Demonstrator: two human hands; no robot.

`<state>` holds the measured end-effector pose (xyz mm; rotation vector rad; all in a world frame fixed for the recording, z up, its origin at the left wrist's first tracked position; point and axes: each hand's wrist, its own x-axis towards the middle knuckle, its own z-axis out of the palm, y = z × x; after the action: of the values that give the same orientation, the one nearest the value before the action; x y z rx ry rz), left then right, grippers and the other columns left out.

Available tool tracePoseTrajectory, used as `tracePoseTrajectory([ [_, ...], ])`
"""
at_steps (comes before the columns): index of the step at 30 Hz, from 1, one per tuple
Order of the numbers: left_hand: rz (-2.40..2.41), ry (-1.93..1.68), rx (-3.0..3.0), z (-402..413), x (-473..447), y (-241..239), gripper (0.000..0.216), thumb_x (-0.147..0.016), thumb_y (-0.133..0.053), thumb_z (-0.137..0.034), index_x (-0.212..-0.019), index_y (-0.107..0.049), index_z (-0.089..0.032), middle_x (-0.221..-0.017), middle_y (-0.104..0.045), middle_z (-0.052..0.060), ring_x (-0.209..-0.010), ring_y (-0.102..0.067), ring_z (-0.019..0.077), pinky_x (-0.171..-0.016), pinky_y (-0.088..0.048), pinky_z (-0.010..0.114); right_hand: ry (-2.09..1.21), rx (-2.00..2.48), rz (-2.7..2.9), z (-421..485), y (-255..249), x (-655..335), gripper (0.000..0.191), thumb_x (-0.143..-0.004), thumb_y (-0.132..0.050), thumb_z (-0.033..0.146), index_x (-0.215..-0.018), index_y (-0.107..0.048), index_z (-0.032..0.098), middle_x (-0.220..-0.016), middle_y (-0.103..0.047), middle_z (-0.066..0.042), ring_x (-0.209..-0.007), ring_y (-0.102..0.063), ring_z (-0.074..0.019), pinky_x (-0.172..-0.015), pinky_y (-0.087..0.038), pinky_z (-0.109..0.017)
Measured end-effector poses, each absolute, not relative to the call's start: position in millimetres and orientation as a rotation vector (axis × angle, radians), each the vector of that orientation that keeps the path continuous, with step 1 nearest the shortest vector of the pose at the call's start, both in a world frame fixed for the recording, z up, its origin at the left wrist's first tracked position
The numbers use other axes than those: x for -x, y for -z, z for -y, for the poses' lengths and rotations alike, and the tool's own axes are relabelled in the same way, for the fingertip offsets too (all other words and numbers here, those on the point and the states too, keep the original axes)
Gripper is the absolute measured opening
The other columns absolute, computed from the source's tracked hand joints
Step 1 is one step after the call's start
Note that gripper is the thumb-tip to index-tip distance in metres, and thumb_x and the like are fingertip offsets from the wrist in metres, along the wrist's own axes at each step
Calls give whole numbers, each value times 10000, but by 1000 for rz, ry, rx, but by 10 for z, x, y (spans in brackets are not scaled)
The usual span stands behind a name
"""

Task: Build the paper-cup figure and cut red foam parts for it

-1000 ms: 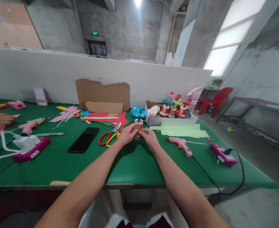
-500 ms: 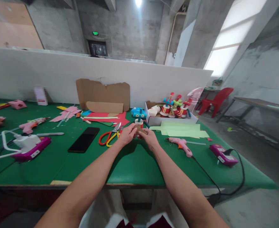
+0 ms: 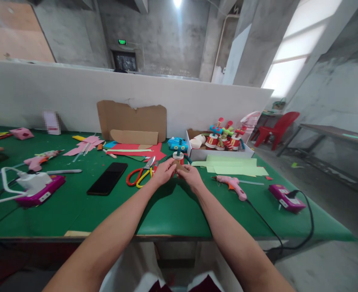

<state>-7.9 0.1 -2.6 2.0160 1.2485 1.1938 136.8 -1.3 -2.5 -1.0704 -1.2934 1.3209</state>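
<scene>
Between the near and far edges of the worktop (image 3: 173, 215), the left hand (image 3: 164, 172) and right hand (image 3: 191, 176) both pinch a brown cardboard piece (image 3: 178, 164); it looks light, stiffish, easily creased, best held by its edges.

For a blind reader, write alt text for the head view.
Left hand and right hand hold a small brown piece at a green table, a cup just behind; scissors and phone lie left, a glue gun right.
</scene>
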Motion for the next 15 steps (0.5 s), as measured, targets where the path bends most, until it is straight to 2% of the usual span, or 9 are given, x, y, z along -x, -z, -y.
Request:
tracePoseTrajectory([
  [3, -1367, -1150, -2193, 19, 57, 57, 189, -877, -428, -238, -979, -570, -169, -697, -610, 11, -603, -561, 147, -597, -409, 240, -1239, 1128, 1335, -2, 54, -1371, 86, -600, -656, 233, -646, -618, 170, -513, -581, 37, -485, -519, -102, -511, -401, -227],
  [7, -1440, -1102, -2311, 33, 41, 83, 166, -899, -404, -266, -941, -547, -192, -707, -609, 21, -618, -574, 163, -588, -384, 245, -1183, 1141, 1350, -13, 73, -1376, 103, -590, -654, 261, -635, -614, 177, -505, -571, 39, -490, -511, -109, -504, -389, -231],
  [12, -1367, -1191, -2065, 16, 61, 35, 205, -915, -365, -305, -921, -533, -188, -597, -546, -24, -543, -521, 133, -562, -387, 232, -1265, 1049, 1322, -14, 38, -1384, 204, -567, -714, 287, -728, -650, 179, -604, -626, 20, -550, -557, -128, -579, -451, -264],
  [15, -1309, -1206, -1953, 18, 61, 16, 216, -909, -369, -310, -928, -541, -181, -521, -487, -54, -490, -484, 120, -529, -375, 225, -1280, 989, 1295, -26, 26, -1402, 257, -560, -740, 316, -759, -651, 180, -637, -635, 22, -561, -543, -119, -575, -437, -258],
])
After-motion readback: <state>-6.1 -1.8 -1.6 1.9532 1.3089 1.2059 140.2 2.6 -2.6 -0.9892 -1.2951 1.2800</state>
